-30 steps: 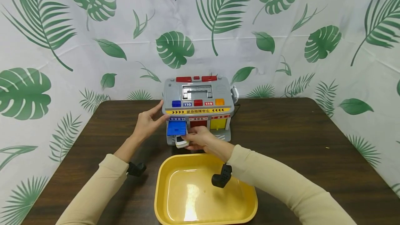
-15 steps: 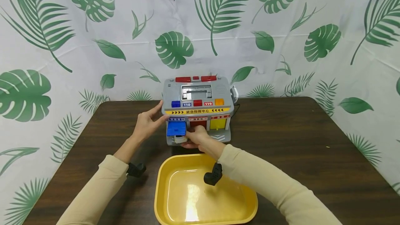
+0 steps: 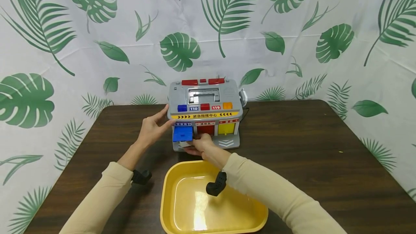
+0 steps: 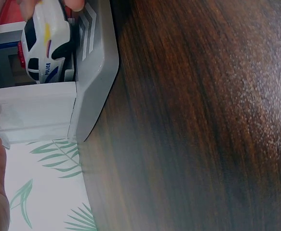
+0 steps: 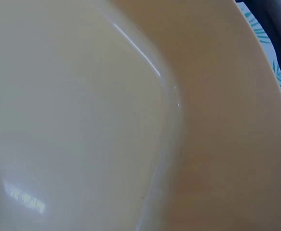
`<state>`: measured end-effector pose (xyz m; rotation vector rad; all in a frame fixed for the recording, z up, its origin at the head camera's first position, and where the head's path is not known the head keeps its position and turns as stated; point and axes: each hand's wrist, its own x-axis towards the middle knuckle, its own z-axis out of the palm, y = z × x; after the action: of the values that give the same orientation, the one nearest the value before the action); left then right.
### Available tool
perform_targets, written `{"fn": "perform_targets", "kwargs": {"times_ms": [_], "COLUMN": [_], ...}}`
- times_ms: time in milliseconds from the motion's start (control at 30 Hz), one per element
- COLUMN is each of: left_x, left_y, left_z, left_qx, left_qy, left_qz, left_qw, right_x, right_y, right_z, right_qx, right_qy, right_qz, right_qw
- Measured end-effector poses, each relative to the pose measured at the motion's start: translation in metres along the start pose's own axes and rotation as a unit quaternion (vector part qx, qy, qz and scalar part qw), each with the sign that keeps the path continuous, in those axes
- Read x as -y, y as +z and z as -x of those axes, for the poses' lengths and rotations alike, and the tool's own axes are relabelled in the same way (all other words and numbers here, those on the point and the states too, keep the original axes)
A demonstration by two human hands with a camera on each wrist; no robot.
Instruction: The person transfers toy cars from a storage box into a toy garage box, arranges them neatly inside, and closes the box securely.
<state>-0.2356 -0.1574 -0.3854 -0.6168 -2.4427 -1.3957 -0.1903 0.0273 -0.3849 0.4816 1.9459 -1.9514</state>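
A grey toy emergency station [image 3: 182, 98] with a yellow sign band stands at the back of the table. Its blue garage door [image 3: 182, 133] is raised at the left bay. My right hand [image 3: 203, 145] pinches a white toy police car [image 4: 48, 41] at that bay; in the left wrist view the car's front is inside the opening. In the head view, the door and fingers hide most of the car. With fingers and thumb fairly straight, my left hand [image 3: 152, 129] rests against the station's left side and front corner.
A yellow plastic tub [image 3: 165, 194] stands in front of the station, under my right forearm, and fills most of the right wrist view. The red door [image 3: 206, 129] and yellow door [image 3: 226, 128] are down. Behind the dark wood table [image 3: 292, 147] hangs a leaf-print cloth [image 3: 240, 53].
My right hand has moved left and inward, pushing the police car farther under the raised blue door. My left hand stays at the station's side.
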Motion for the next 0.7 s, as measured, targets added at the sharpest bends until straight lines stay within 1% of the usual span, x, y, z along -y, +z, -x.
{"fn": "perform_targets", "kwargs": {"times_ms": [233,333,533,700], "left_x": [-0.0005,-0.0005,-0.0008,-0.0013], "left_y": [0.0005,0.0006,0.0001,-0.0003], "left_z": [0.0,0.0001,0.0007,0.0011], "left_qx": [0.002,0.001,0.001,0.002], "left_qy": [-0.007,-0.006,-0.009,-0.014], "left_qz": [-0.001,0.001,0.004,0.006], "left_qw": [1.0,1.0,1.0,0.9999], "right_x": [-0.0002,-0.0004,-0.0017,-0.0017], "right_y": [-0.0016,-0.0011,0.0002,-0.0002], "right_z": [-0.0007,-0.0006,-0.0006,-0.001], "right_qx": [0.012,0.013,-0.016,-0.034], "right_qy": [-0.002,-0.002,0.016,0.01], "right_qz": [0.029,0.03,-0.005,-0.03], "right_qw": [1.0,0.999,1.0,0.999]}}
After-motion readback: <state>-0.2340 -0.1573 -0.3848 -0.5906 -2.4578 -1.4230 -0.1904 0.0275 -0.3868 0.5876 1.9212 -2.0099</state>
